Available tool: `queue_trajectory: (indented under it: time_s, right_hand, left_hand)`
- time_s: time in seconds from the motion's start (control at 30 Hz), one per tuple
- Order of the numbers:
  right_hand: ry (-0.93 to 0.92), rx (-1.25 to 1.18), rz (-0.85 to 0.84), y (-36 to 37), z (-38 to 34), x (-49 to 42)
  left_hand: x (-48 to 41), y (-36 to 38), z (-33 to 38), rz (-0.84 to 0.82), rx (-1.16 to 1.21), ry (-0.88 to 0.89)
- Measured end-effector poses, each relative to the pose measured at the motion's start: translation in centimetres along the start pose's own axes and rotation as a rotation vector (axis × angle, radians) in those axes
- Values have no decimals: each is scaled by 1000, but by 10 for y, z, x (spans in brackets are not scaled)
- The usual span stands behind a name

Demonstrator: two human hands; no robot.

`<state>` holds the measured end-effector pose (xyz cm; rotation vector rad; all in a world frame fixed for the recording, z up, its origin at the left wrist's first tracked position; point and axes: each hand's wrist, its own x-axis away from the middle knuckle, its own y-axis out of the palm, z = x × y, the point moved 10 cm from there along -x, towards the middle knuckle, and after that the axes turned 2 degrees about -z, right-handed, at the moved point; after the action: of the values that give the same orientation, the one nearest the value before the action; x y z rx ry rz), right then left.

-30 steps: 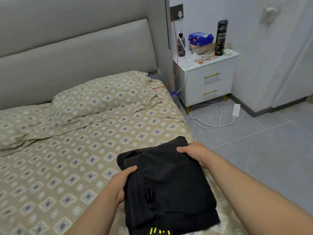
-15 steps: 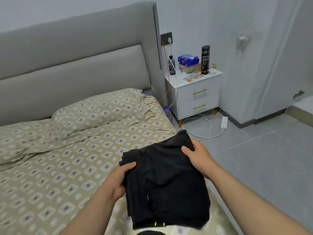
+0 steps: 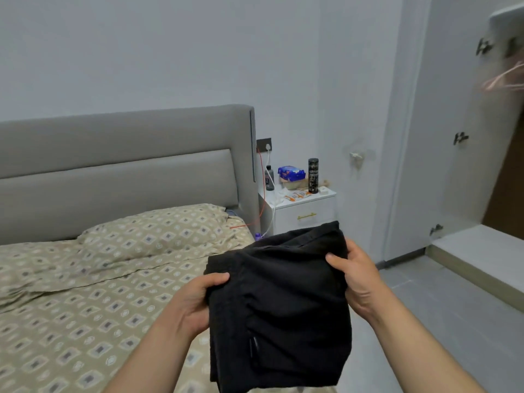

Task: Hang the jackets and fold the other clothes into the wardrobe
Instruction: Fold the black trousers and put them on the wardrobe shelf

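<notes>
A folded black garment [image 3: 283, 302] hangs in the air above the bed's right edge, held between both hands. My left hand [image 3: 195, 302] grips its left side, thumb on top. My right hand [image 3: 354, 273] grips its upper right corner, thumb over the fabric. The open wardrobe [image 3: 482, 251] stands at the far right, with a white door swung open, a low white shelf and a blurred hanger [image 3: 504, 80] near the top.
The bed [image 3: 85, 307] with its patterned beige sheet and pillow [image 3: 158, 234] fills the left. A white nightstand [image 3: 303, 211] with bottles and cables stands beside the grey headboard [image 3: 127, 165]. Grey tiled floor [image 3: 439, 321] lies between bed and wardrobe.
Both hands have lifted the folded black garment off the bed. The view has swung up and to the right, bringing the open wardrobe into sight.
</notes>
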<state>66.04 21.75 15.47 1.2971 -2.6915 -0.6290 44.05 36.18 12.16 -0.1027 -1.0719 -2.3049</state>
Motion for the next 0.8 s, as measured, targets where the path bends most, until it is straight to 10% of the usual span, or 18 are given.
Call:
queue_trajectory:
  time_s: [0.2, 0.8]
  right_hand:
    - [-31, 176, 65, -17, -25, 24]
    - [26, 135, 377, -153, 60, -13]
  left_hand:
    - [8, 23, 12, -32, -50, 313]
    - [-106, 5, -62, 250, -200, 317]
